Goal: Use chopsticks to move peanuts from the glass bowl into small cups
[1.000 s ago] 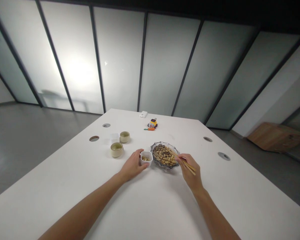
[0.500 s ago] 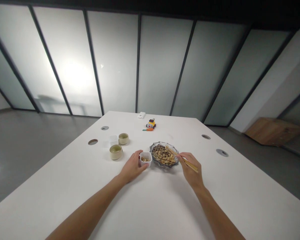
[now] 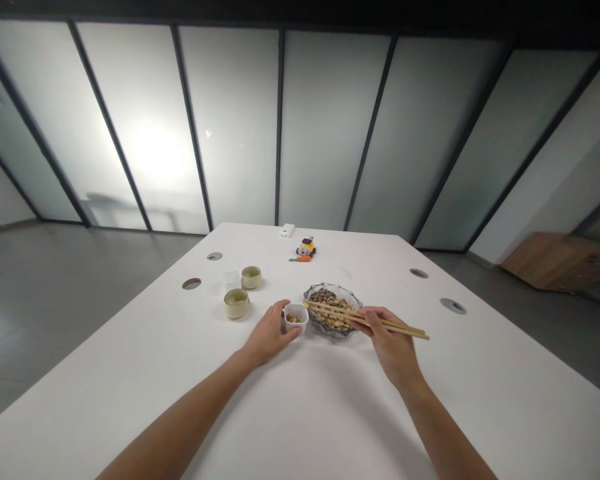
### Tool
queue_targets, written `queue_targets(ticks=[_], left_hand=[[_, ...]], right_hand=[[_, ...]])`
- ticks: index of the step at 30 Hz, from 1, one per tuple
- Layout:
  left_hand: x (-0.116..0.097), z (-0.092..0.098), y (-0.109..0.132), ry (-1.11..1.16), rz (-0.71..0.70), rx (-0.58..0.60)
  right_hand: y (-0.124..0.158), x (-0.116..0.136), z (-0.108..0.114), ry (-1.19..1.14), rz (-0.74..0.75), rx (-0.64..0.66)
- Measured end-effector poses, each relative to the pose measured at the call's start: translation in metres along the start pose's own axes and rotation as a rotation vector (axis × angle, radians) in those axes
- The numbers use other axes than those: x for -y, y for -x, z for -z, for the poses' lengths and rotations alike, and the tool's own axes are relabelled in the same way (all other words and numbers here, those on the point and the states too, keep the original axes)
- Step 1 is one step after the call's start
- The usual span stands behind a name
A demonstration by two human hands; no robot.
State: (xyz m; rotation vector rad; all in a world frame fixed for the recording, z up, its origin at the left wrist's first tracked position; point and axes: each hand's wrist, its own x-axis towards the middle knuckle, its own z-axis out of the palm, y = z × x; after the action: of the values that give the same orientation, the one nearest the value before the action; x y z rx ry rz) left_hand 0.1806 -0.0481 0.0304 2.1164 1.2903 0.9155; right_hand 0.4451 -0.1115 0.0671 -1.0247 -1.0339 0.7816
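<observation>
My left hand [image 3: 270, 333] grips a small white cup [image 3: 296, 318] holding a few nuts, standing on the white table [image 3: 300, 413]. Just right of the cup is a glass bowl [image 3: 333, 311] filled with nuts and striped seeds. My right hand [image 3: 391, 343] holds a pair of wooden chopsticks [image 3: 365, 319]. They lie almost level across the bowl, their tips over the bowl's left rim close to the white cup. I cannot tell whether the tips carry a nut.
Two beige cups [image 3: 237, 303] [image 3: 251, 277] and a small clear container [image 3: 230, 279] stand left of the bowl. A yellow toy car [image 3: 306, 248], an orange piece and a white box [image 3: 287, 231] sit near the far edge. Round cable holes [image 3: 191, 284] [image 3: 453, 306] dot the table.
The chopsticks have swung from pointing down into the bowl to lying nearly level, tips moved left toward the white cup. My left hand has stayed on the cup.
</observation>
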Motion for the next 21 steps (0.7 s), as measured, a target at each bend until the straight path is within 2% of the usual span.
queue_targets(ticks=[3, 5, 8, 13, 21], left_hand=[[0.0, 0.0, 0.0, -0.009, 0.006, 0.011], [0.0, 0.0, 0.0, -0.006, 0.008, 0.013], [0.0, 0.0, 0.0, 0.001, 0.009, 0.021], [0.001, 0.0, -0.001, 0.004, 0.005, 0.024], [-0.002, 0.001, 0.0, 0.01, 0.015, 0.028]], right_hand=[[0.003, 0.001, -0.005, -0.007, -0.031, 0.054], [0.002, 0.003, -0.004, 0.002, -0.015, 0.035], [-0.002, 0.008, 0.004, 0.098, 0.061, -0.072], [-0.01, 0.008, 0.019, 0.485, 0.211, -0.238], [-0.014, -0.011, 0.027, 0.557, 0.238, -0.176]])
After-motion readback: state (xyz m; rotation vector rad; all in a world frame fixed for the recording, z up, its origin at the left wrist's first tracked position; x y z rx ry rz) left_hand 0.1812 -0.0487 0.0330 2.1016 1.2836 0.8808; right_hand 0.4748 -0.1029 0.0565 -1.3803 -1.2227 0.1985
